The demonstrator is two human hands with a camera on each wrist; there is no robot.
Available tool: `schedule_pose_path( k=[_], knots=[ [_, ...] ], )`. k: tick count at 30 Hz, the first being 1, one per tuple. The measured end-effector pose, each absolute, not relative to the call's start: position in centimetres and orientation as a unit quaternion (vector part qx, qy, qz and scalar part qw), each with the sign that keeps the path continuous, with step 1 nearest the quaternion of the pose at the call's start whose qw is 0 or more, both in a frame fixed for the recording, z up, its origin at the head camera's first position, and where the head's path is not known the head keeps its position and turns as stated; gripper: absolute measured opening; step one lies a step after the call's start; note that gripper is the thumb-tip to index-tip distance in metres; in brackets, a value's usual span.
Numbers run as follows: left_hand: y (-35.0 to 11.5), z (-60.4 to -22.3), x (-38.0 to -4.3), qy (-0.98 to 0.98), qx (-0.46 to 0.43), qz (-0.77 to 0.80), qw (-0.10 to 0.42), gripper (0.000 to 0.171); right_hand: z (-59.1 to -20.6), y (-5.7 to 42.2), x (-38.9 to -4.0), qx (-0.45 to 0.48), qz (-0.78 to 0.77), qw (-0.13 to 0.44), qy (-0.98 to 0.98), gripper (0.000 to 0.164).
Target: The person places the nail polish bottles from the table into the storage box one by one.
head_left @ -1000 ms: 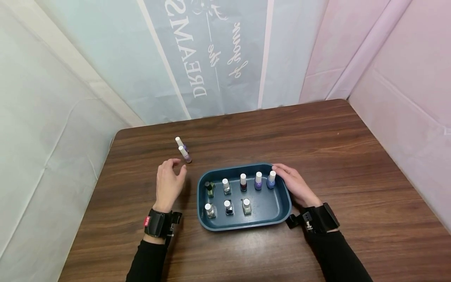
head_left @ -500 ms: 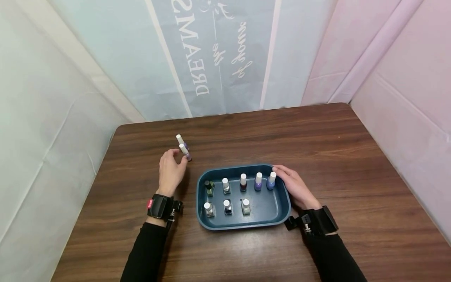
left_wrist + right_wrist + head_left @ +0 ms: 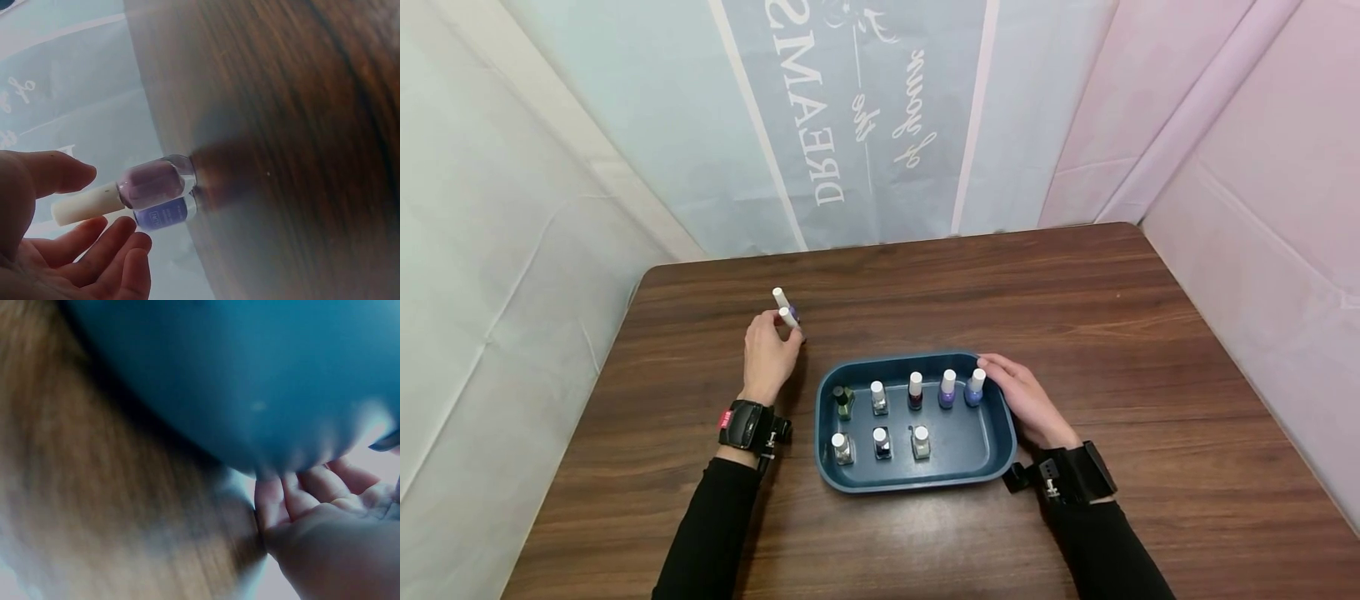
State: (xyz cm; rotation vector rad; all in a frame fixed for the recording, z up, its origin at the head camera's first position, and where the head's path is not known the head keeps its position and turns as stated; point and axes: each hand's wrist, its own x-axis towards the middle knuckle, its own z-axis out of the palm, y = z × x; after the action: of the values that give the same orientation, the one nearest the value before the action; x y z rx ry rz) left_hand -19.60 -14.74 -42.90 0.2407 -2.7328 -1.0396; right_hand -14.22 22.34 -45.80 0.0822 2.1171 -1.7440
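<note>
My left hand [image 3: 770,354] is around the white-capped mauve nail polish bottle [image 3: 153,184], which stands on the table at the left. In the left wrist view the thumb is just to one side of its cap [image 3: 87,205], with a small gap, and the fingertips [image 3: 94,226] lie close along the other side. A purple nail polish bottle [image 3: 164,215] stands right behind it. My right hand [image 3: 1026,396] rests at the right far corner of the blue tray [image 3: 917,483], its fingers [image 3: 322,484] laid against the outer wall.
Several nail polish bottles stand in two rows in the tray, among them a dark-capped green one [image 3: 843,404] and a blue one [image 3: 975,390] by the right hand. The brown wooden table [image 3: 1150,400] meets a printed curtain [image 3: 887,125] at the back.
My left hand has moved forward to the mauve bottle, its thumb and fingers now on either side of it. The right hand stays at the tray's corner.
</note>
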Motion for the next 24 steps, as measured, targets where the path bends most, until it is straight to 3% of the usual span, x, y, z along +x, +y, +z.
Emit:
schedule_pose_path(
  k=[7,24],
  knots=[
    [-14.89,-43.26,-20.06,-0.925,0.088,-0.357,0.099,0.027,-45.79,22.36,-14.12,0.023,-0.622,0.197,0.757,0.060],
    [-14.87,-43.76,-20.15,-0.928,0.083,-0.349,0.099,0.023,-46.01,22.43,-14.18,0.021,-0.625,0.190,0.757,0.059]
  ],
)
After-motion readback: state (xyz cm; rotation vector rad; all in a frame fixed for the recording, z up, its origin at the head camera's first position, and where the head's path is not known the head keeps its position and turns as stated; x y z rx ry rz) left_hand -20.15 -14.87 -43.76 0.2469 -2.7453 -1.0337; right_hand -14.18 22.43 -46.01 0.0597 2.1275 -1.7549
